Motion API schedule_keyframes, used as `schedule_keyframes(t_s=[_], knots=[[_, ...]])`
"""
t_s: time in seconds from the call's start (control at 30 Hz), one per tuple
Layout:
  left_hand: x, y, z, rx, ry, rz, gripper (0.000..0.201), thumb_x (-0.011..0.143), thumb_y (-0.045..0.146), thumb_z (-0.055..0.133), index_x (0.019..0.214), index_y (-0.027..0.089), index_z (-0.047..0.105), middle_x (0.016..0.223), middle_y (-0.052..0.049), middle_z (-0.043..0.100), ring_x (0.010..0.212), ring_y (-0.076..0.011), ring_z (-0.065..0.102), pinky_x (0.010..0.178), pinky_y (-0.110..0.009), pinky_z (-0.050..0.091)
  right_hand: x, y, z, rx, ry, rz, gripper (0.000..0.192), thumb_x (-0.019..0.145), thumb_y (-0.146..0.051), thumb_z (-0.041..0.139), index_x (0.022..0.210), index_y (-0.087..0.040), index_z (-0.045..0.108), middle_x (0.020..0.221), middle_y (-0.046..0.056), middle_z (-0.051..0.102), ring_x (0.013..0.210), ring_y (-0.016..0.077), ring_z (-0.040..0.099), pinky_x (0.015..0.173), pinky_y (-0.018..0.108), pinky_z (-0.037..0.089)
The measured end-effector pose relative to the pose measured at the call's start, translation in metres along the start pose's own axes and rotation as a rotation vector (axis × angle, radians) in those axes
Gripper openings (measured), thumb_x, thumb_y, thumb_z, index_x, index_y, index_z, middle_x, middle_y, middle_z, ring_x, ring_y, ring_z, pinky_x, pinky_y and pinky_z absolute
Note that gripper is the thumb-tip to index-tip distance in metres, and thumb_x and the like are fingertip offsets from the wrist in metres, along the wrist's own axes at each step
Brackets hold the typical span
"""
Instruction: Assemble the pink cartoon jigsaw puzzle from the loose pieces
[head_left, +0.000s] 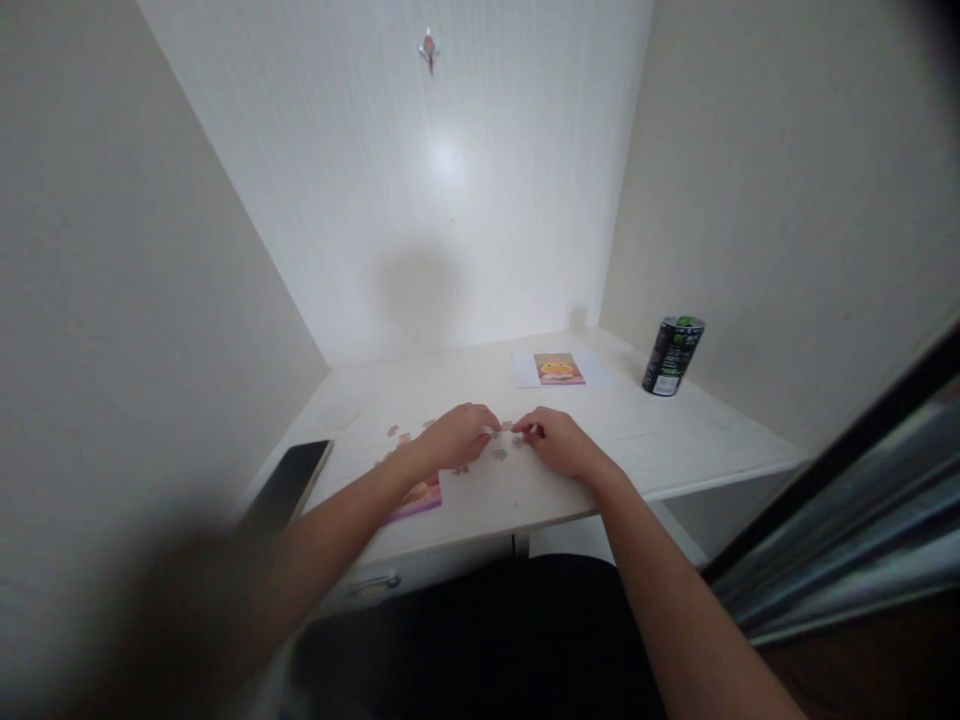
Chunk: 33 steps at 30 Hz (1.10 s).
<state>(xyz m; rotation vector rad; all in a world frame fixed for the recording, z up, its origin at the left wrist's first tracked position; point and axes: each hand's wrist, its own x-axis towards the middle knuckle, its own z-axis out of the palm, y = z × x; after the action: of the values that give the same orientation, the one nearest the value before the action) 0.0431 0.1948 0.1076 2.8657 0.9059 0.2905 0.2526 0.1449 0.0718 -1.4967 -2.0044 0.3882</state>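
Observation:
My left hand [463,436] is over the white desk, thumb and fingertips pinched on a small pale jigsaw piece [490,431]. A short gap away, my right hand [556,440] has its fingers closed just above the desk; what sits in that pinch is too small to make out. Grey jigsaw pieces [500,454] lie on the desk between and below the hands. More loose pieces [393,431] are scattered to the left, some hidden behind my left hand and forearm. Under that forearm shows a pink and purple section of puzzle [424,494], partly covered.
A picture card with a yellow figure [559,369] lies on white paper towards the back. A black can [673,356] stands at the right. A dark phone [294,478] rests at the desk's left edge. White walls [480,200] enclose the desk [600,440].

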Motion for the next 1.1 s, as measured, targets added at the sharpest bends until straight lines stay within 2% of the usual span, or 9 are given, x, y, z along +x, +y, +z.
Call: schedule_keyframes(t_s=[0.07, 0.2, 0.37, 0.5, 0.67, 0.83, 1.1], knots=[[0.003, -0.001, 0.006, -0.003, -0.009, -0.014, 0.027, 0.085, 0.015, 0.048, 0.100, 0.017, 0.070, 0.108, -0.008, 0.070, 0.103, -0.0192, 0.061, 0.098, -0.036, 0.046, -0.001, 0.000, 0.002, 0.003, 0.029, 0.006, 0.023, 0.086, -0.017, 0.057, 0.101, -0.017, 0.074, 0.101, 0.008, 0.072, 0.090, 0.0170, 0.063, 0.084, 0.027, 0.044], [0.007, 0.005, 0.009, -0.036, -0.005, -0.077, 0.026, 0.084, 0.018, 0.049, 0.096, 0.017, 0.072, 0.106, -0.009, 0.069, 0.097, -0.0181, 0.061, 0.095, -0.034, 0.045, -0.003, 0.001, 0.005, -0.002, 0.043, 0.033, 0.021, 0.080, -0.031, 0.069, 0.095, -0.017, 0.075, 0.099, 0.010, 0.070, 0.087, 0.0195, 0.062, 0.080, 0.030, 0.044], [0.020, 0.007, -0.001, -0.130, -0.072, -0.224, 0.026, 0.075, 0.020, 0.059, 0.097, 0.016, 0.073, 0.091, -0.008, 0.071, 0.077, -0.0150, 0.061, 0.079, -0.029, 0.048, -0.003, 0.001, 0.006, 0.019, 0.036, 0.039, 0.013, 0.081, -0.026, 0.067, 0.090, -0.021, 0.075, 0.098, 0.007, 0.070, 0.084, 0.0182, 0.062, 0.078, 0.030, 0.043], [0.027, 0.002, -0.007, -0.296, -0.158, -0.318, 0.030, 0.065, 0.024, 0.070, 0.094, 0.015, 0.074, 0.084, -0.005, 0.071, 0.072, -0.0141, 0.060, 0.067, -0.025, 0.046, -0.004, 0.001, 0.007, 0.057, 0.040, 0.034, 0.012, 0.080, -0.023, 0.066, 0.091, -0.022, 0.072, 0.091, 0.004, 0.072, 0.080, 0.0162, 0.062, 0.076, 0.029, 0.043], [0.022, -0.002, -0.006, -0.509, -0.168, -0.436, 0.030, 0.067, 0.032, 0.069, 0.088, 0.010, 0.072, 0.073, -0.006, 0.068, 0.059, -0.0109, 0.053, 0.057, -0.024, 0.040, -0.004, 0.004, 0.010, 0.108, 0.057, 0.028, 0.014, 0.079, -0.021, 0.069, 0.093, -0.022, 0.069, 0.088, 0.001, 0.073, 0.075, 0.0138, 0.063, 0.073, 0.027, 0.043], [0.016, 0.004, -0.007, -0.645, -0.185, -0.446, 0.029, 0.067, 0.033, 0.067, 0.086, 0.012, 0.072, 0.073, -0.004, 0.066, 0.059, -0.0099, 0.049, 0.056, -0.024, 0.037, -0.003, 0.005, 0.011, 0.125, 0.063, 0.024, 0.013, 0.078, -0.020, 0.069, 0.090, -0.022, 0.070, 0.084, 0.001, 0.072, 0.071, 0.0133, 0.063, 0.069, 0.026, 0.044], [0.024, 0.004, -0.004, -0.669, -0.202, -0.476, 0.024, 0.062, 0.029, 0.066, 0.078, 0.012, 0.072, 0.062, -0.001, 0.061, 0.055, -0.0097, 0.045, 0.055, -0.025, 0.034, -0.003, 0.006, 0.011, 0.097, 0.067, 0.006, 0.014, 0.079, -0.024, 0.068, 0.091, -0.023, 0.075, 0.079, 0.002, 0.073, 0.068, 0.0147, 0.062, 0.067, 0.026, 0.044]])
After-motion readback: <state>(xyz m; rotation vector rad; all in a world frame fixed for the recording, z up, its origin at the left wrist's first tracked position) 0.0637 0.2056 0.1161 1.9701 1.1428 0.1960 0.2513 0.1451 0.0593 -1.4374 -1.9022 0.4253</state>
